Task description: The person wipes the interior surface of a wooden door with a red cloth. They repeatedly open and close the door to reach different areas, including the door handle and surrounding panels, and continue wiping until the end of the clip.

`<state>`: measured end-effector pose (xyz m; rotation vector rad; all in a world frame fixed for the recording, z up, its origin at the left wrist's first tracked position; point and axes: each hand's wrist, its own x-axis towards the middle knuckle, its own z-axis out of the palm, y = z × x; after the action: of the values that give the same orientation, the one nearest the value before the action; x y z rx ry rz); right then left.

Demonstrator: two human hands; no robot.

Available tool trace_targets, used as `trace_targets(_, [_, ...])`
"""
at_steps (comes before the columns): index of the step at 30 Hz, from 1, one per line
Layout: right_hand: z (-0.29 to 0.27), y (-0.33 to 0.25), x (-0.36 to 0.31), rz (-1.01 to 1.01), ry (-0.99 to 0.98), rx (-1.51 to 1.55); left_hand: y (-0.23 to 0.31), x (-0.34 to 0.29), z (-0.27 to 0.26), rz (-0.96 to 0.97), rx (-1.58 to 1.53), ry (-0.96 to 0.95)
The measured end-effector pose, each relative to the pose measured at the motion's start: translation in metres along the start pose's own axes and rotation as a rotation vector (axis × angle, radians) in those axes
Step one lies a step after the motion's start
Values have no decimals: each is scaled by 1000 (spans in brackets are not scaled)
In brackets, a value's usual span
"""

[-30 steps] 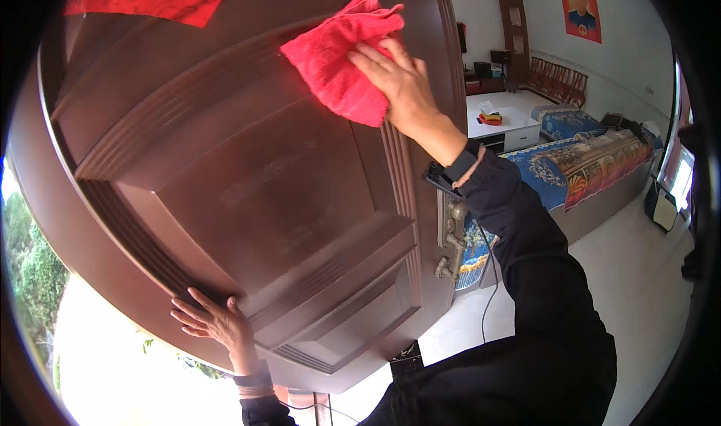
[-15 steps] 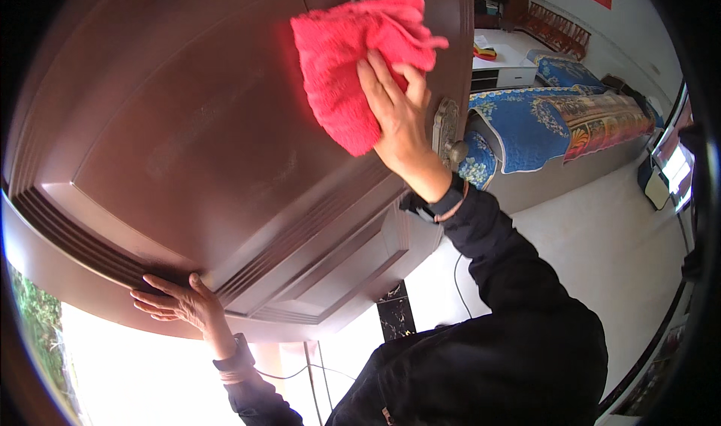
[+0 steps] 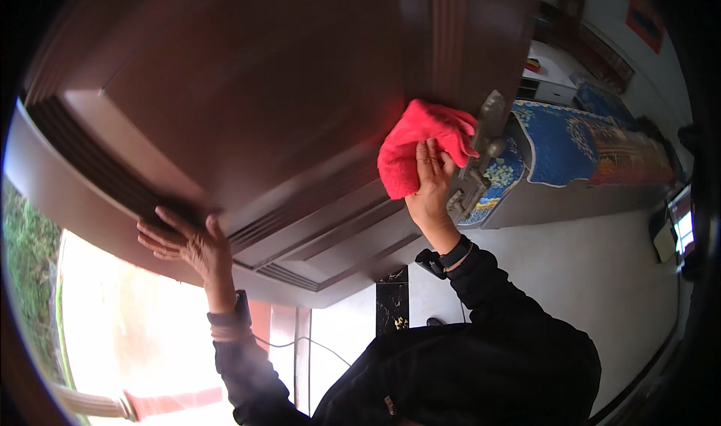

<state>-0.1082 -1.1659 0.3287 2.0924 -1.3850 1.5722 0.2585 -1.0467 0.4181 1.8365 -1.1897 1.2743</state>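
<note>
Head: red cloth (image 3: 428, 144) near door edge (image 3: 518, 57)

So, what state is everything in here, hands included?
Door: open, room visible past its handle edge
Red cloth: bunched, against the door
Right hand: fingers on the cloth
Left hand: fingers spread, on the door
Door handle: partly uncovered
Sofa: draped with patterned covers
</note>
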Motion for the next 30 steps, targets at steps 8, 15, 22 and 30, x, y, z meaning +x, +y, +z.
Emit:
trace_targets(8, [22, -84, -17, -56, -87, 89, -10, -2, -11, -68, -309, -170])
trace_targets(15, [27, -144, -27, -107, -189, 125, -17, 1, -23, -69, -612, -275])
trace_targets(22, [49, -163, -51, -163, -268, 159, -19, 0, -21, -63, -684, -286])
trace_targets(30, [90, -279, -71, -87, -377, 810, -23, -1, -15, -91, -701, -305])
